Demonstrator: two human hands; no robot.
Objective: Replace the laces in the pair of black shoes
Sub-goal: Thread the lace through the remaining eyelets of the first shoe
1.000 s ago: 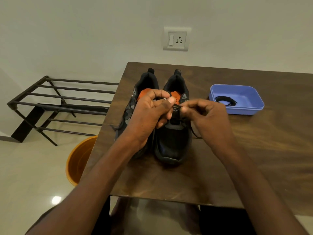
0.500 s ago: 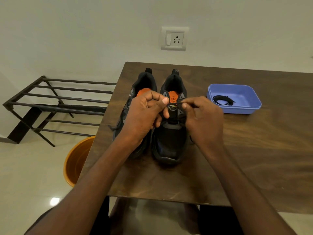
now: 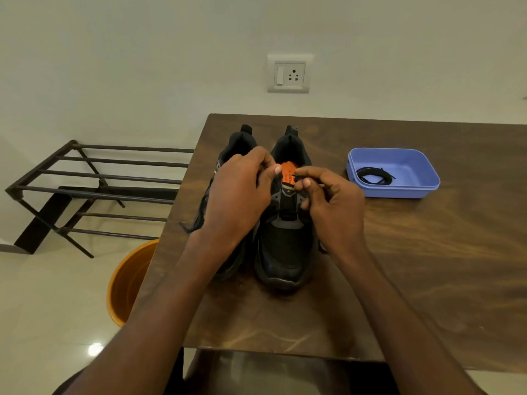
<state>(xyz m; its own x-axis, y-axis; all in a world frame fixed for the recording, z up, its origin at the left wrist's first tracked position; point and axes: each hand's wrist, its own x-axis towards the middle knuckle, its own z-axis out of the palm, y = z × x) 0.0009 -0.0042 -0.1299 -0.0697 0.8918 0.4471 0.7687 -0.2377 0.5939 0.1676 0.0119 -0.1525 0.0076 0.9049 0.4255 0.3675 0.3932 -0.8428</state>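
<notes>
Both hands are working at the top of the right-hand shoe, close together over its tongue. The left hand has its fingers curled in at the shoe's upper edge beside the orange tongue label; whether it pinches a lace or only steadies the shoe cannot be told. The right hand pinches a thin black lace end between thumb and forefinger, just over the label.

The step in hand looks like work on the top eyelets of this shoe, though it is unclear whether the lace is being drawn out or fed in. The next move calls for a fine, steady pull along the lace's own line while the other hand braces the shoe.

The left-hand shoe stands touching its partner, mostly hidden behind the left hand, with a loose lace trailing towards the edge of the desk. A blue tray to the right holds a coiled black lace.

On the orange label, letters that look like "AIR" can be made out; the rest is too small. Off the desk are an orange bucket, a metal rack and a wall socket.
</notes>
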